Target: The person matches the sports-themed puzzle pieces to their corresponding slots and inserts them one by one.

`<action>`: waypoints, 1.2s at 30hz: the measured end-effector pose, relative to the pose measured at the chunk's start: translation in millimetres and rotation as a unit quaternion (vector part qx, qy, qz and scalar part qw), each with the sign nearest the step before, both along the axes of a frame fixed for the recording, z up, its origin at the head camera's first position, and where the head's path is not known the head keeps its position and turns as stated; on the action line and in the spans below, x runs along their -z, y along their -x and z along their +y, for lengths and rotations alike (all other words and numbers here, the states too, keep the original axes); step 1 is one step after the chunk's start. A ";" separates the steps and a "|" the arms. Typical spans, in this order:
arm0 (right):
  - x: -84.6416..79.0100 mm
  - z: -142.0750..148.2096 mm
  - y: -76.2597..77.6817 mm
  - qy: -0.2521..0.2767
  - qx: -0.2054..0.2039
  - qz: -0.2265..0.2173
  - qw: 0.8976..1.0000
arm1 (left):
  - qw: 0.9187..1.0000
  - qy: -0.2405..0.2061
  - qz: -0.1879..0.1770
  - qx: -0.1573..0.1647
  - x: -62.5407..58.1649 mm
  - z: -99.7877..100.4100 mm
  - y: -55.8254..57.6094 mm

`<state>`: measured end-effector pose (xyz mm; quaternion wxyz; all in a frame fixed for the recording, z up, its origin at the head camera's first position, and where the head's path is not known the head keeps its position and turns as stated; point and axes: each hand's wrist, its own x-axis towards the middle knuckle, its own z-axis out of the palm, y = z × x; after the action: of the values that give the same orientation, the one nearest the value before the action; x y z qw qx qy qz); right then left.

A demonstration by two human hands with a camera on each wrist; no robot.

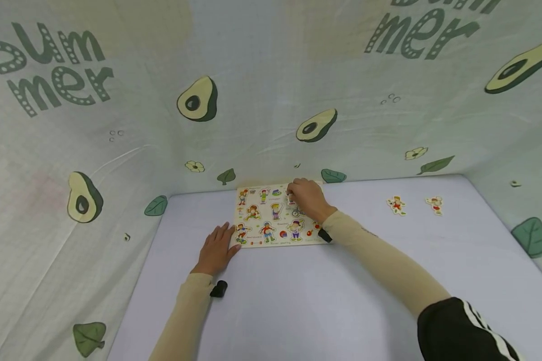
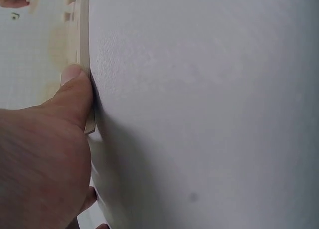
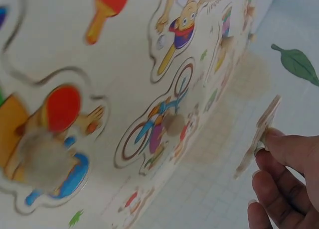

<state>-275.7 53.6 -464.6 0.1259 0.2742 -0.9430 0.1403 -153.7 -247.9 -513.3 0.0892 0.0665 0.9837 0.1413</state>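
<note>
A wooden peg puzzle board (image 1: pixel 280 240) with printed sports figures lies near the table's back edge. My left hand (image 1: pixel 216 250) is at its lower left corner, fingers extended on the table beside it. In the left wrist view the thumb (image 2: pixel 75 92) touches the board's edge (image 2: pixel 85 35). Over the board's upper right part, my right hand (image 1: pixel 308 199) holds a thin wooden puzzle piece (image 3: pixel 261 132), pinched between thumb and fingers. That piece is seen nearly edge-on and its picture is hidden. A cyclist piece (image 3: pixel 159 122) with a round knob sits in the board.
Two loose figure pieces, one with a ball (image 1: pixel 396 205) and another (image 1: pixel 435 205) farther right, lie on the white table (image 1: pixel 298 301). A cloth backdrop (image 1: pixel 262 100) printed with avocados and leaves rises directly behind the board.
</note>
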 end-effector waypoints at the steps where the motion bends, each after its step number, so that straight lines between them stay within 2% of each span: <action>1: 0.0 -3.0 0.9 0.000 0.000 -0.002 1.000 | 1.000 0.000 0.002 0.000 -0.3 0.3 0.1; 6: 0.4 -17.5 5.4 0.005 -0.002 -0.018 1.000 | 1.000 -0.009 0.015 -0.001 -4.7 2.8 -1.3; 11: 3.9 -29.6 10.3 0.019 -0.019 -0.015 1.000 | 1.000 -0.009 0.002 -0.006 -7.1 4.5 -2.6; 15: 6.8 -39.4 15.0 0.019 -0.029 -0.012 0.999 | 1.000 -0.015 0.005 -0.007 -8.6 3.9 -2.2; 20: 7.0 -52.5 19.6 0.015 -0.031 -0.028 0.999 | 1.000 -0.013 0.007 -0.007 -6.9 1.9 -0.3; 29: 9.0 -73.0 27.2 -0.032 -0.020 -0.062 0.997 | 1.000 -0.013 0.009 -0.002 -0.1 -1.3 2.5; 36: 15.4 -81.4 33.0 -0.057 -0.017 -0.063 0.996 | 1.000 -0.022 0.008 -0.005 3.0 -0.8 1.0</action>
<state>-308.6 -27.8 -480.0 0.0477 0.2873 -0.9509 0.1051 -154.7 -248.8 -516.4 0.0787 0.0650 0.9814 0.1625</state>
